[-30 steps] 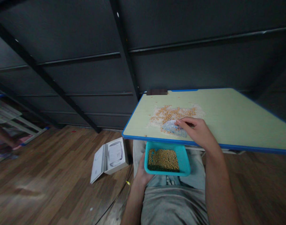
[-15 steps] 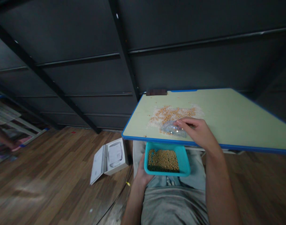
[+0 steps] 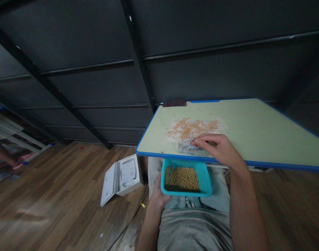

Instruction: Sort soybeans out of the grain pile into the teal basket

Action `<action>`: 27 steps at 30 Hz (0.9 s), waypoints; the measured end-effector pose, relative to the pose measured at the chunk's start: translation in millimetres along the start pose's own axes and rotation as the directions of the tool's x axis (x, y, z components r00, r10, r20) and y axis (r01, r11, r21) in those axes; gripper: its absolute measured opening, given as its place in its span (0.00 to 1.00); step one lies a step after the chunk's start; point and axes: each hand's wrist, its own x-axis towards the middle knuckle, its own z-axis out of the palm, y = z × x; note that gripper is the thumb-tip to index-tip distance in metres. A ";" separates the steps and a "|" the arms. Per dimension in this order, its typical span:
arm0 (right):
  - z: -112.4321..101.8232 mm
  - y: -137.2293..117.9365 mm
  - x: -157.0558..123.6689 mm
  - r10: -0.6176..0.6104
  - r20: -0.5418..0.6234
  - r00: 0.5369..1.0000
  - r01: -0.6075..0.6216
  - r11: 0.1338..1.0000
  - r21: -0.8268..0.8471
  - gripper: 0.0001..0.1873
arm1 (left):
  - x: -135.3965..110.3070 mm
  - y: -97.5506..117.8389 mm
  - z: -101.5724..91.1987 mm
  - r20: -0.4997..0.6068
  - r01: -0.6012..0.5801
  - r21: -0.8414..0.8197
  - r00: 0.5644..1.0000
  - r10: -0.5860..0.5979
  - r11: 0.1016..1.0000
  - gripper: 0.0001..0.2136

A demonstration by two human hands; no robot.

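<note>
My left hand (image 3: 159, 190) grips the left side of a turquoise plastic basket (image 3: 206, 177), its fingers partly hidden beneath. Round tan beans (image 3: 184, 177), probably soybeans, cover the basket's floor, just below the table's front edge. Over the table, my right hand (image 3: 218, 146) pinches a clear plastic piece (image 3: 189, 149), which looks like a bag or sheet, close to the tabletop. Beyond it, orange-yellow beans (image 3: 187, 130) lie scattered among white grains (image 3: 172, 136) that look like rice.
The pale green table (image 3: 266, 136) has a blue rim. A dark panelled wall (image 3: 102, 87) stands behind it. On the wood floor at left lie an open white box (image 3: 128, 174) and a black cable (image 3: 130, 221). Another person's arm (image 3: 4, 153) shows at far left.
My right hand has drawn the clear plastic slightly towards the table's front edge, and the plastic lies flatter. My left hand and the basket have stayed in place.
</note>
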 end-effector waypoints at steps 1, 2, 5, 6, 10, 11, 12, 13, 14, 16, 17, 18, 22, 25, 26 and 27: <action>0.1 0.2 0.0 -0.001 0.005 1.000 0.001 1.000 0.002 0.11 | 0.1 0.0 0.6 0.005 0.002 -0.007 1.000 -0.002 1.000 0.12; 0.3 0.5 0.0 -0.001 0.007 1.000 0.001 1.000 0.001 0.11 | 0.2 0.1 1.3 0.011 0.003 -0.013 1.000 -0.003 1.000 0.12; 1.1 2.8 0.7 0.011 -0.004 1.000 -0.011 1.000 -0.019 0.11 | 0.1 0.4 3.3 0.033 0.009 -0.025 0.999 -0.008 1.000 0.13; 1.4 4.1 1.2 0.015 -0.015 1.000 -0.016 0.999 -0.033 0.12 | 0.2 0.5 3.4 0.038 0.009 -0.027 0.999 -0.008 1.000 0.13; 2.3 10.7 3.6 0.018 -0.103 0.995 -0.030 0.993 -0.117 0.13 | 1.0 0.2 0.3 0.041 0.000 -0.039 0.999 0.002 0.999 0.13; 2.4 12.2 4.2 0.016 -0.130 0.991 -0.033 0.990 -0.137 0.13 | 1.3 0.0 -1.0 0.044 -0.002 -0.040 0.999 0.004 0.999 0.13; 2.4 13.4 4.7 0.013 -0.154 0.988 -0.037 0.988 -0.152 0.13 | 1.6 -0.3 -2.4 0.048 -0.003 -0.041 0.999 0.005 0.999 0.13; 2.3 14.1 5.1 0.013 -0.171 0.985 -0.041 0.986 -0.161 0.13 | 1.9 -0.5 -3.6 0.055 -0.002 -0.042 0.998 0.004 0.999 0.13; 2.2 14.5 5.3 0.011 -0.181 0.983 -0.042 0.985 -0.168 0.14 | 2.1 -0.6 -4.6 0.064 0.003 -0.043 0.998 0.000 0.999 0.13; 1.9 14.2 5.5 0.012 -0.199 0.980 -0.047 0.983 -0.175 0.14 | 2.4 -0.8 -5.5 0.083 0.012 -0.048 0.997 -0.008 0.999 0.14; 1.8 13.9 5.4 0.013 -0.214 0.977 -0.051 0.983 -0.175 0.14 | 2.3 -0.9 -5.4 0.092 0.015 -0.048 0.996 -0.011 0.999 0.14; 1.6 13.5 5.4 0.013 -0.233 0.972 -0.055 0.983 -0.173 0.14 | 2.1 -0.8 -4.9 0.099 0.018 -0.047 0.995 -0.013 0.999 0.14; 1.3 14.0 5.7 0.025 -0.298 0.954 -0.072 0.986 -0.147 0.13 | 0.5 -0.3 -1.2 0.104 0.015 -0.043 0.995 -0.010 0.999 0.15; 1.2 15.8 6.1 0.035 -0.271 0.962 -0.080 0.984 -0.159 0.14 | -0.6 -0.2 1.5 0.103 0.000 -0.033 0.995 0.003 0.999 0.14; 1.3 16.2 6.2 0.034 -0.252 0.967 -0.077 0.983 -0.165 0.14 | -0.8 -0.3 2.5 0.102 -0.007 -0.030 0.995 0.010 1.000 0.14; 1.3 16.6 6.2 0.033 -0.231 0.972 -0.073 0.983 -0.168 0.14 | -1.1 -0.3 3.5 0.103 -0.014 -0.027 0.995 0.017 1.000 0.14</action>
